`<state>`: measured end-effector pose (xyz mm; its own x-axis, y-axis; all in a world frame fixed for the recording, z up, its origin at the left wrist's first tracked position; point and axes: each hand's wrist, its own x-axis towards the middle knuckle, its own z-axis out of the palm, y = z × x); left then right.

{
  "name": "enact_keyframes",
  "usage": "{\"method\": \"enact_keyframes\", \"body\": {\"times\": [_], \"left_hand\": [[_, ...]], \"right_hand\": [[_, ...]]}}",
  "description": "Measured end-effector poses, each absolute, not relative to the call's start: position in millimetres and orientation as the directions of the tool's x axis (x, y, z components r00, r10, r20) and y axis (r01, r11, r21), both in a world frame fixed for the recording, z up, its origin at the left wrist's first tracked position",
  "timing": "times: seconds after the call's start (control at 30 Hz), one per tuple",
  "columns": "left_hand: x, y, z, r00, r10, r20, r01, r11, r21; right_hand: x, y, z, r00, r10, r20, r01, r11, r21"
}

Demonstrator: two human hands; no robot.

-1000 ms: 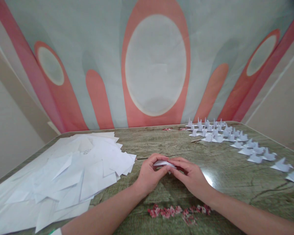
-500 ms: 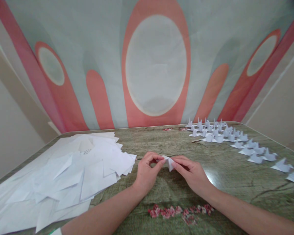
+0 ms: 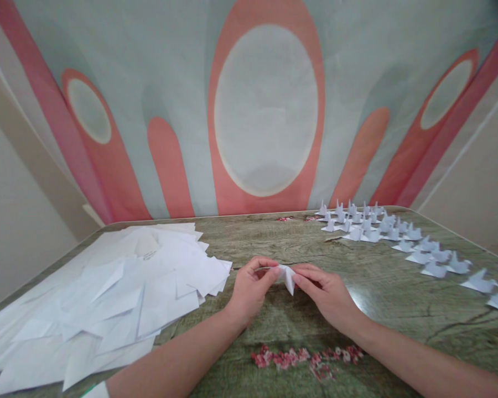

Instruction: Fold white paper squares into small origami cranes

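Between my two hands, just above the middle of the table, is a small piece of folded white paper (image 3: pixel 288 279) with a point hanging downward. My left hand (image 3: pixel 255 282) pinches its left side between thumb and fingers. On the other side, the thumb and fingers of my right hand (image 3: pixel 317 284) are closed on its right edge. Fingertips cover both ends of the paper, so its full shape is hidden.
A wide pile of loose white paper sheets (image 3: pixel 108 298) spreads over the left of the wood-patterned table (image 3: pixel 249 237). Rows of folded paper cranes (image 3: pixel 435 269) stand along the right side and far right corner. A patterned wall covering (image 3: pixel 265 204) rises behind the table's back edge.
Both hands keep their pinch on the folded paper. Its hanging point sits slightly lower and shows a little more. The whole view has shifted very slightly.
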<state>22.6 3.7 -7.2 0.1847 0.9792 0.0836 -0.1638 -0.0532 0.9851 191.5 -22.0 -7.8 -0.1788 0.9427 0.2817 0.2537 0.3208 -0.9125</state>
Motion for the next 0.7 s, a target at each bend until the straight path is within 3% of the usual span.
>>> {"method": "enact_keyframes", "body": {"times": [0.47, 0.7], "left_hand": [[21.3, 4.4, -11.1, 0.226, 0.974, 0.027, -0.207, 0.021, 0.978], [21.8, 3.4, -15.5, 0.218, 0.945, 0.242, 0.003, -0.249, 0.968]], "right_hand": [[191.6, -21.9, -6.6, -0.145, 0.947, 0.285, 0.291, 0.316, -0.903], [192.5, -22.4, -7.7, -0.098, 0.953, 0.287, 0.318, 0.303, -0.898]]}}
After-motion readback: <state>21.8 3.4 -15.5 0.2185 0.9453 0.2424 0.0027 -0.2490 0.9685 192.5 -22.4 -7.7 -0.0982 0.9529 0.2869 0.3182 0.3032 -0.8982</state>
